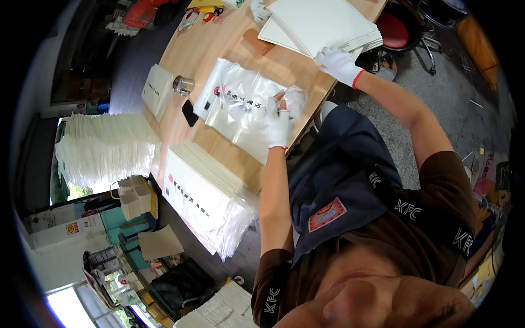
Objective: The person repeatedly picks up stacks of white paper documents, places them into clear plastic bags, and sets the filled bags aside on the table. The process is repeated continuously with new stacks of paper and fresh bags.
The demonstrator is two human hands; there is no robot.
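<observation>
My left hand (277, 124) wears a white glove with some bare fingertips showing. Its fingers pinch the crumpled edge of a clear plastic bag (235, 82) that lies over printed white sheets on the wooden table. In a white glove with a red cuff, my right hand (340, 65) grips the near corner of a white sheet (311, 24) on top of a fanned stack at the table's far right. The fingertips under that corner are partly hidden. Between the two hands and farther back, a brown block-like piece (258, 42) rests on the table.
A phone (190, 113) and a metal can (182, 85) lie left of the bag. Bagged stacks (202, 191) stand at the table's near left, and a tall stack (104, 147) rises beyond. A red-seated chair (395, 30) is at the right.
</observation>
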